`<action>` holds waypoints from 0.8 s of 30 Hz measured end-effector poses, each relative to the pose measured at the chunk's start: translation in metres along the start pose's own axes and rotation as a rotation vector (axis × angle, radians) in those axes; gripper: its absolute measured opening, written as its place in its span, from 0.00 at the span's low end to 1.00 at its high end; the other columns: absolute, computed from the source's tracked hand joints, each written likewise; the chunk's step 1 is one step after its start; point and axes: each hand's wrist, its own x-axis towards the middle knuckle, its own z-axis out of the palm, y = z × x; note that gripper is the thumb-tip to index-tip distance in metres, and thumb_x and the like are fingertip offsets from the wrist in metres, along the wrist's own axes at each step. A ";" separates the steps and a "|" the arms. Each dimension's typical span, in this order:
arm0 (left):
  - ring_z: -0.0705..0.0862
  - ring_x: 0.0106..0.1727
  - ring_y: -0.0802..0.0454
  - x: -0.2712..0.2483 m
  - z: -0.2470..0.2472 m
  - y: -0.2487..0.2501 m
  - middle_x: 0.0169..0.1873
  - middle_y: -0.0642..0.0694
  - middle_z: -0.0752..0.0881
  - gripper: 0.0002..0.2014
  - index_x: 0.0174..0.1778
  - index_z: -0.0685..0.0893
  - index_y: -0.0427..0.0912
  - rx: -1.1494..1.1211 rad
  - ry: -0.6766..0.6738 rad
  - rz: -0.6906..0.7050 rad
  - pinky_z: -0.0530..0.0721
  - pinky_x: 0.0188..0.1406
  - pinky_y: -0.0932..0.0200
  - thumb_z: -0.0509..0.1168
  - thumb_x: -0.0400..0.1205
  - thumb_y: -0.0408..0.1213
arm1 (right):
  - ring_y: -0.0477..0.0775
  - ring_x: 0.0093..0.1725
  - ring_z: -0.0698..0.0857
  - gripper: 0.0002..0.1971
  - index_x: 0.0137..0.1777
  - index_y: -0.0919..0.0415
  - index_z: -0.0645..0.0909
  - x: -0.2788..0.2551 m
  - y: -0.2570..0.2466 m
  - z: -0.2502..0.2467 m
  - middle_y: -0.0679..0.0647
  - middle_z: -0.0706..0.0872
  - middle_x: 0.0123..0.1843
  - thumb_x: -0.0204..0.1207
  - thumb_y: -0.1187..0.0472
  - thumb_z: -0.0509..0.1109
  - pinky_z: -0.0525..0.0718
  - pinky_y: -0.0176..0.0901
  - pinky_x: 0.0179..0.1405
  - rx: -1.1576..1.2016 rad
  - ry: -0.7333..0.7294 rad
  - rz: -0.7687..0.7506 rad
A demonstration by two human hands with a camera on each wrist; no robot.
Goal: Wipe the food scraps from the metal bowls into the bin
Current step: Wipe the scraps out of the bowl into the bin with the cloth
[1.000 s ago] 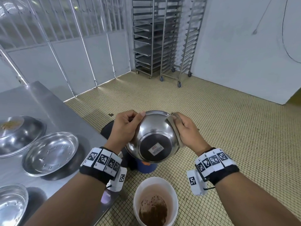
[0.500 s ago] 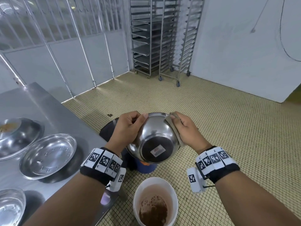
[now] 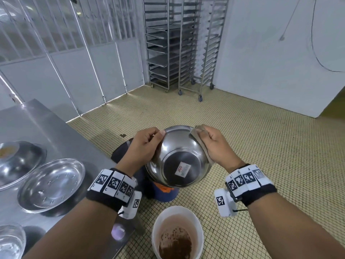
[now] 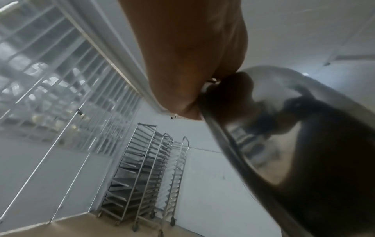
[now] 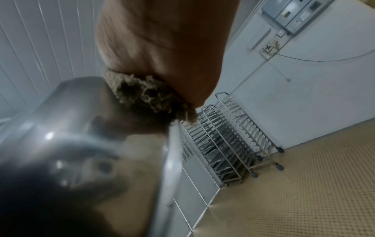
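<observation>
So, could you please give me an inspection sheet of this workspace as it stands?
Surface: steel table, three bowls on it.
Job's things: metal bowl held tilted, base towards the head camera; white bin below with brown scraps.
Clutter: blue container on the floor.
Grippers: left hand grips the bowl's rim; right hand holds a cloth on the rim.
Cables: wire on the wall.
Surroundings: tray racks, tiled floor.

I cannot see inside the tipped bowl (image 3: 177,156); the fingertips of both hands stay hidden behind its rim, and the sticker text is unreadable.
</observation>
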 end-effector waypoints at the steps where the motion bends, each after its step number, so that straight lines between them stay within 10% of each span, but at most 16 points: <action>1: 0.81 0.18 0.46 0.001 0.000 0.003 0.18 0.44 0.79 0.20 0.37 0.79 0.27 -0.021 -0.015 -0.007 0.76 0.18 0.61 0.63 0.92 0.38 | 0.53 0.40 0.88 0.16 0.45 0.47 0.85 0.002 -0.003 -0.001 0.50 0.89 0.40 0.88 0.46 0.60 0.87 0.52 0.45 -0.037 -0.010 -0.020; 12: 0.77 0.21 0.57 0.007 -0.003 -0.006 0.20 0.49 0.81 0.20 0.35 0.85 0.27 -0.109 0.247 -0.006 0.76 0.21 0.64 0.71 0.87 0.40 | 0.49 0.47 0.88 0.17 0.51 0.55 0.87 -0.012 0.013 0.009 0.49 0.90 0.45 0.89 0.48 0.60 0.85 0.51 0.54 0.147 0.051 0.072; 18: 0.76 0.16 0.57 -0.002 0.011 0.002 0.17 0.51 0.79 0.19 0.32 0.83 0.33 -0.021 0.111 0.052 0.74 0.16 0.62 0.69 0.88 0.39 | 0.41 0.43 0.86 0.11 0.46 0.37 0.84 0.009 -0.015 0.006 0.38 0.88 0.41 0.88 0.50 0.65 0.82 0.41 0.47 -0.094 -0.045 -0.098; 24: 0.74 0.22 0.56 0.006 -0.004 -0.005 0.20 0.42 0.78 0.20 0.32 0.83 0.29 -0.136 0.348 0.029 0.73 0.20 0.63 0.71 0.88 0.38 | 0.43 0.41 0.86 0.16 0.47 0.54 0.86 -0.005 -0.004 0.002 0.43 0.87 0.40 0.92 0.54 0.59 0.83 0.36 0.46 0.155 0.024 0.016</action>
